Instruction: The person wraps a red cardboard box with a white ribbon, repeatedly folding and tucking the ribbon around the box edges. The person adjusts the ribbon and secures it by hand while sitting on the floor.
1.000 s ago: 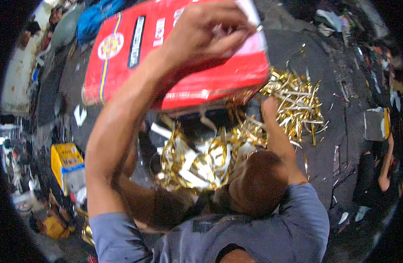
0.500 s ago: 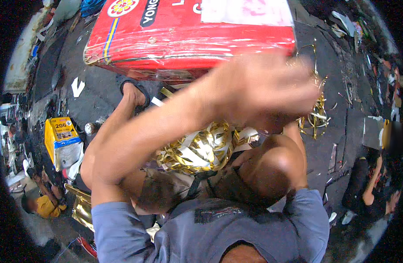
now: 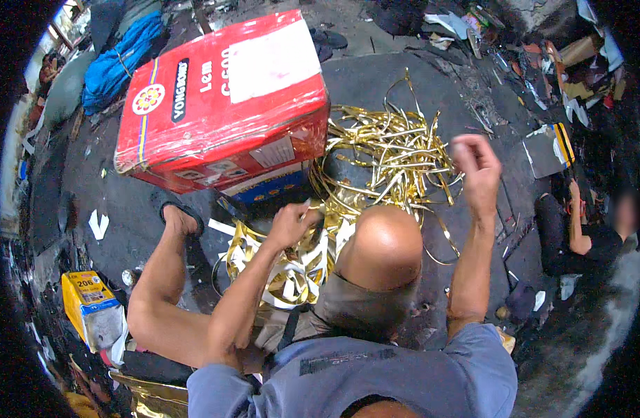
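My left hand point(image 3: 293, 224) is over a bundle of gold and white strips point(image 3: 292, 279) between my legs. Its fingers are bent together; whatever lies in them, if anything, I cannot make out. Beyond my raised knee, a loose tangle of narrow gold strips point(image 3: 396, 153) spreads over the dark floor. My right hand point(image 3: 479, 171) is raised at the right side of that tangle. Motion smears its bent fingers, so I cannot see whether they pinch a strip.
A red carton point(image 3: 215, 97) wrapped in clear film stands ahead, with a blue bundle point(image 3: 121, 59) behind it. To the left is a yellow box point(image 3: 90, 299); a gold sheet point(image 3: 149, 397) lies near my left side. Another person point(image 3: 578, 237) sits at the right, and scraps litter the floor.
My left arm, earlier stretched across to the right, has drawn back to the strips between my legs. My right hand has come into view at the right. The view has shifted, showing the whole tangle.
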### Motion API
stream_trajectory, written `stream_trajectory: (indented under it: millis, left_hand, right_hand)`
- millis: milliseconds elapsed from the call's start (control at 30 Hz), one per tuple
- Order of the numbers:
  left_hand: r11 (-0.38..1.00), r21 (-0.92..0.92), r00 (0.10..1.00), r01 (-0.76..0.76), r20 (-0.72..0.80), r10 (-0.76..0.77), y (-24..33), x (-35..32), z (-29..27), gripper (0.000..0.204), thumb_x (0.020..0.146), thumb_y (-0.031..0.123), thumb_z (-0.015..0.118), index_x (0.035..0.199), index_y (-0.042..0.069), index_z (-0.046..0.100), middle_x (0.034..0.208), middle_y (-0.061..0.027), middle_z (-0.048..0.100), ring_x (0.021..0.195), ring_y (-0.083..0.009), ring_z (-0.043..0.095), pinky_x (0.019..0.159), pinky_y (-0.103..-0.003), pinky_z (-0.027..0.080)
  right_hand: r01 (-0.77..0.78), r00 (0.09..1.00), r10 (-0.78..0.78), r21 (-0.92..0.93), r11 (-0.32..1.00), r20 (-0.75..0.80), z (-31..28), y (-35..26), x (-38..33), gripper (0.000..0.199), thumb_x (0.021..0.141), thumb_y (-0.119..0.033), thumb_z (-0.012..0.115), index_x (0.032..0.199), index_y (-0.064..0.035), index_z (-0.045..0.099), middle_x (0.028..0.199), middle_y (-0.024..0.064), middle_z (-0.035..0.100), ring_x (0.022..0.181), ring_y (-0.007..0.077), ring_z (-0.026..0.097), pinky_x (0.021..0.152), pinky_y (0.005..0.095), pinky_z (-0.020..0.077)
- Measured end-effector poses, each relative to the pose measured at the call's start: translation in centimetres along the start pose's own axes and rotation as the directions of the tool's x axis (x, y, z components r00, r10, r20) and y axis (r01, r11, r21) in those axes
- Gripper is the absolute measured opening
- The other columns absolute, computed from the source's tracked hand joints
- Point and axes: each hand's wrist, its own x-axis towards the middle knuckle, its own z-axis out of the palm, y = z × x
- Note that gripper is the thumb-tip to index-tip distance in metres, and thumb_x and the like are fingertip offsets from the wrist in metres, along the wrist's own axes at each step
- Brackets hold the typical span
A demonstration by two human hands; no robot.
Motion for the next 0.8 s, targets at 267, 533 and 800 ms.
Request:
stream_trajectory:
  millis: [267, 533, 800]
  left_hand:
    - [0.876, -0.482, 0.916, -0.026, 0.339, 0.215, 21.4, -3.4, -17.2, 0.024, 0.096, 0.021, 0.077, 0.109, 0.003, 0.07, 0.082, -0.0028, 0.071, 0.06, -0.009, 0.064, 0.05, -0.023, 0.052]
    - [0.944, 0.158, 0.941, -0.291, -0.13, 0.312, 17.7, -9.6, -29.0, 0.037, 0.074, 0.003, 0.082, 0.108, 0.007, 0.066, 0.08, 0.0016, 0.066, 0.075, -0.009, 0.062, 0.064, -0.028, 0.051]
    - [0.991, -0.102, 0.969, 0.085, -0.223, -0.106, 4.1, -11.0, -45.0, 0.02, 0.093, 0.022, 0.076, 0.09, 0.002, 0.075, 0.08, -0.0059, 0.074, 0.063, -0.0144, 0.068, 0.059, -0.034, 0.058]
  right_hand:
    - [0.513, 0.607, -0.593, 0.309, 0.801, 0.529, 8.2, -15.7, 0.4, 0.06, 0.083, -0.008, 0.073, 0.14, -0.0082, 0.055, 0.123, 0.0149, 0.064, 0.116, 0.0324, 0.065, 0.101, 0.043, 0.0526]
    - [0.216, 0.658, -0.432, 0.395, 0.893, 0.616, 9.3, -18.7, 6.0, 0.017, 0.091, -0.016, 0.082, 0.098, -0.0006, 0.078, 0.085, 0.0024, 0.075, 0.077, 0.0081, 0.067, 0.067, 0.0244, 0.0511]
    - [0.135, 0.646, -0.21, 0.16, 0.978, 0.734, 15.4, -18.7, 15.9, 0.026, 0.093, -0.024, 0.076, 0.1, 0.0008, 0.078, 0.087, 0.0075, 0.077, 0.076, 0.0143, 0.074, 0.064, 0.0302, 0.0581]
